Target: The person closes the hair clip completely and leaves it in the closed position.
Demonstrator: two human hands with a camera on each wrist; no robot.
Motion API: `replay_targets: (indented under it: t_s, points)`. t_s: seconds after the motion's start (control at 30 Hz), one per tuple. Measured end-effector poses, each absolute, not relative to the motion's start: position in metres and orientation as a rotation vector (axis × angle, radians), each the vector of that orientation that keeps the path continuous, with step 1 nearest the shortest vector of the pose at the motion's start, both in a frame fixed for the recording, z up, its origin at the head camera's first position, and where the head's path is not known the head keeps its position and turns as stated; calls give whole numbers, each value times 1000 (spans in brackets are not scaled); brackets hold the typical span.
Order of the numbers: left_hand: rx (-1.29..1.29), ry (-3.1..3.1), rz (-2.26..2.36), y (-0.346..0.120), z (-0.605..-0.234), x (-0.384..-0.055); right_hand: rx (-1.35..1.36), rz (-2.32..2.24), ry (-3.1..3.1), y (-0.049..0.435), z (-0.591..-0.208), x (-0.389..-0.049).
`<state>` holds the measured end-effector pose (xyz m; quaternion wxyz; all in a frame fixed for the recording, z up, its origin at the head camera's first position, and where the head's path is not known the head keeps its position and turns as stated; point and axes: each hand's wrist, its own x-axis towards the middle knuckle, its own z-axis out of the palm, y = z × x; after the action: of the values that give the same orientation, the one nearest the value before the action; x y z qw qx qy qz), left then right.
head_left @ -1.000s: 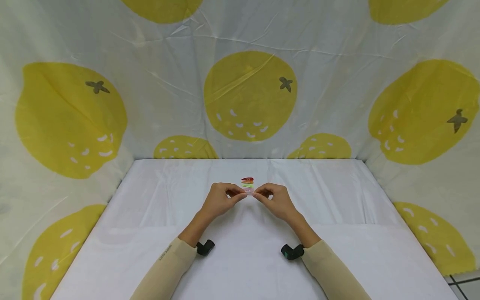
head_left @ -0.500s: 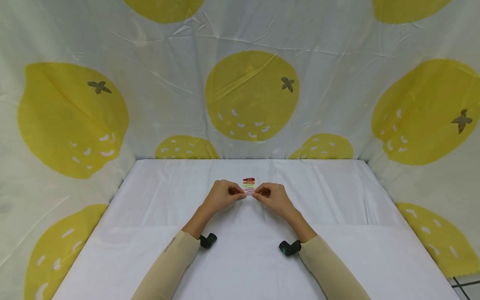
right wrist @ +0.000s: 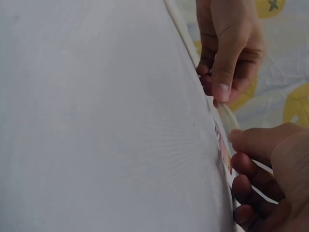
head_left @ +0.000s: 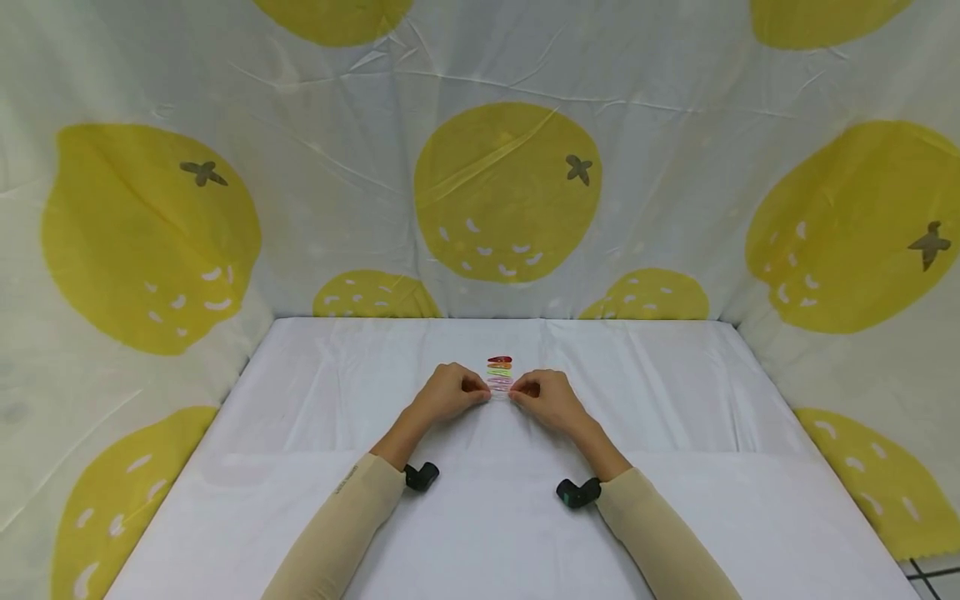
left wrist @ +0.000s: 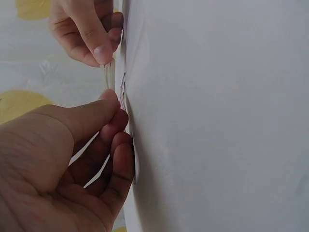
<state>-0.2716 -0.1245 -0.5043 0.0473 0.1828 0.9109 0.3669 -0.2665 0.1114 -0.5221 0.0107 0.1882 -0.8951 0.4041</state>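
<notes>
A pale, see-through-looking snap hair clip (left wrist: 109, 77) is stretched between my two hands, one end at each. My left hand (head_left: 452, 392) pinches its left end between thumb and fingertips. With thumb and index finger, my right hand (head_left: 551, 400) pinches the other end. Just beyond the hands, several snap hair clips lie in a column on the white cloth: a red clip (head_left: 500, 360) farthest off, then an orange clip (head_left: 499, 366), a yellow-green clip (head_left: 499, 372) and pink clips (head_left: 500, 382). Fingertips partly cover the pale clip's ends.
A white cloth (head_left: 480, 517) covers the table. Behind it and at both sides hangs a white curtain (head_left: 337, 183) printed with yellow lemons. Black wrist cameras (head_left: 579, 493) sit at both cuffs.
Both hands have drawn slightly nearer to me with the pale hair clip, so more of the pink clips shows. The clips in the column keep their order. The view has shifted slightly.
</notes>
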Motion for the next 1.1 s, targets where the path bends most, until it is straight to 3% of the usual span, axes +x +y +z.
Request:
replay_targets:
  t_s: [1.1]
  points:
    - [399,2844,994,-126,-506,-266,586,1251,-2900,114,-524,-268]
